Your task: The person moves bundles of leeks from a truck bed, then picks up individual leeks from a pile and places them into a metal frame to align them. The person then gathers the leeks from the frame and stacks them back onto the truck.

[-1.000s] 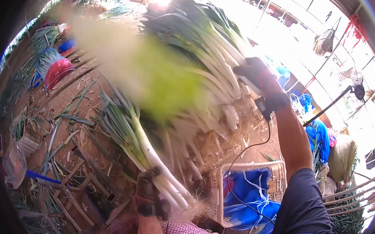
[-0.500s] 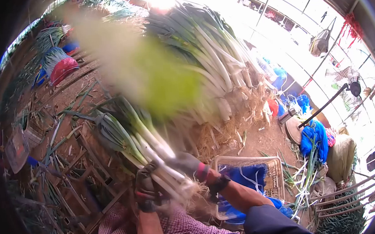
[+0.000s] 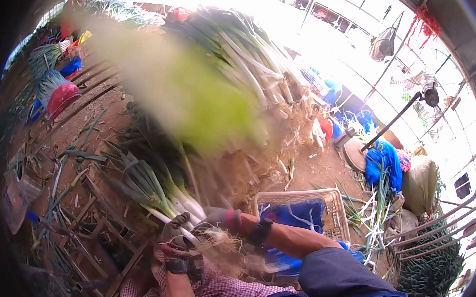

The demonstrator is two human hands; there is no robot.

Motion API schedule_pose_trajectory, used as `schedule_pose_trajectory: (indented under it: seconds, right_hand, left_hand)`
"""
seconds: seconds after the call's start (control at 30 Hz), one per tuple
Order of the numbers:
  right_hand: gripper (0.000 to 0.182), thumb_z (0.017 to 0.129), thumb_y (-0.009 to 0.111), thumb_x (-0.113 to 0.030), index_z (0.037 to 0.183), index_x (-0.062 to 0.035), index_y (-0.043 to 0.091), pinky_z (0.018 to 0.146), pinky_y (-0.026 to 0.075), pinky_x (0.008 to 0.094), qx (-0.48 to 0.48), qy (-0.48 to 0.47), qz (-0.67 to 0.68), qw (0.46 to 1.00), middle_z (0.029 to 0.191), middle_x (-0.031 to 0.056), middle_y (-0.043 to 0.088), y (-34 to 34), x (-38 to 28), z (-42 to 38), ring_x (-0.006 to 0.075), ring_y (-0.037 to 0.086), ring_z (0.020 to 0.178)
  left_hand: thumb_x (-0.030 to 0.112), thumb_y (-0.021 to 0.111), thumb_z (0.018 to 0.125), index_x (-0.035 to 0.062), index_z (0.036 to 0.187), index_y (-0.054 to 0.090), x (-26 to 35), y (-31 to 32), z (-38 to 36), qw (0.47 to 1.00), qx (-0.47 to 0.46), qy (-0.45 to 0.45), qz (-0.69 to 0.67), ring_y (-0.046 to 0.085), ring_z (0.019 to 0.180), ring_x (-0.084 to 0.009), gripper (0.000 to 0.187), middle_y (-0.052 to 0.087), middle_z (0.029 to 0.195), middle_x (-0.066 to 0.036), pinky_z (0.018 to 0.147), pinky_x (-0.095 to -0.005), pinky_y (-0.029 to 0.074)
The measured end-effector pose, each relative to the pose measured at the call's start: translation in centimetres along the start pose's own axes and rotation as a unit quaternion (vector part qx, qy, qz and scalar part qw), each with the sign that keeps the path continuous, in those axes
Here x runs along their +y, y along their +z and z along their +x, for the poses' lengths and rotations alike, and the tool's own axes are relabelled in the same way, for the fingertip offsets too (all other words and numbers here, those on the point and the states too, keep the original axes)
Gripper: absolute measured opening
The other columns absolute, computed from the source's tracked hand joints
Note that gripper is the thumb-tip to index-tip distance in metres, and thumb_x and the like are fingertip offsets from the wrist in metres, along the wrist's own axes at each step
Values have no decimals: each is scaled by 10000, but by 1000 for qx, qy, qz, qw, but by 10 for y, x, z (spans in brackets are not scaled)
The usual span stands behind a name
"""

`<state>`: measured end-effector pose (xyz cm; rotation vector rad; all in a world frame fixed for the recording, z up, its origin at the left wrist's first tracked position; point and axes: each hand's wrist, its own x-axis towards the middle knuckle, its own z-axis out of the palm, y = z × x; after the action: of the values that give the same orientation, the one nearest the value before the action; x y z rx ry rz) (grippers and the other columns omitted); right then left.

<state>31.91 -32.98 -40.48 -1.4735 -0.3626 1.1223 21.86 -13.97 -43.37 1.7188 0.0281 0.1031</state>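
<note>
Both of my hands wear dark gloves and meet low at the centre. A bunch of leeks (image 3: pixel 151 189) points away to the upper left, its roots towards me. My left hand (image 3: pixel 178 234) is wrapped round the white stalks. Against the right side of the same stalks, my right hand (image 3: pixel 219 221) is closed on them just above the pale, hanging roots (image 3: pixel 222 243). Some fingers are hidden behind stalks and roots. A large heap of leeks (image 3: pixel 249 65) lies beyond, partly covered by a blurred pale green shape.
Right of my hands stands a beige plastic crate (image 3: pixel 339 213) with blue material inside. A wooden frame (image 3: pixel 97 230) is at the left. Farther right are a round-based stand (image 3: pixel 354 152), blue bags (image 3: pixel 382 163), a full sack (image 3: pixel 420 185) and curved slats (image 3: pixel 443 239).
The view has shifted, so the surroundings sit farther left. My hands and the leeks are closer together, and the root ends have moved down and left.
</note>
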Motion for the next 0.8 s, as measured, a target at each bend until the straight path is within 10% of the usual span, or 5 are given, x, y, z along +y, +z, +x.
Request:
schedule_pose_trajectory:
  seconds: [0.03,0.33,0.43,0.5,0.8]
  right_hand:
    - [336,864,790,-282,1016,16,767,686,530,332,15,6,8,1000,866,48,728,2,8,-1,112,648,764]
    - [350,865,774,-296,1030,12,758,684,517,353,67,16,-151,986,841,73,725,0,-28,-26,134,648,755]
    - [450,851,818,-261,1210,-10,712,775,539,319,11,-19,15,1000,997,69,749,5,-74,-43,106,665,880]
    - [578,791,857,-216,1295,-13,659,871,540,328,13,90,-75,993,1108,85,729,11,-126,-47,145,670,985]
    - [790,691,744,-140,1416,40,488,894,545,346,89,-127,-263,952,1146,119,678,115,-247,-53,194,668,1005]
  left_hand:
    - [160,800,827,-25,1218,686,-3,1,-3,981,32,103,163,690,1047,-247,447,714,1204,-153,943,-343,542]
    - [130,677,895,-39,1201,695,47,15,-10,984,55,31,164,700,991,-231,350,741,1124,-139,933,-339,529]
    - [109,690,890,-36,1174,700,74,7,0,996,82,28,35,696,954,-210,319,739,1083,-122,894,-329,533]
    - [95,699,887,-34,1156,703,101,0,8,991,110,23,-79,694,929,-196,298,738,1055,-110,868,-322,536]
    - [33,738,872,-25,1074,718,217,-78,9,878,239,149,-387,683,818,-135,210,733,931,-60,752,-291,547]
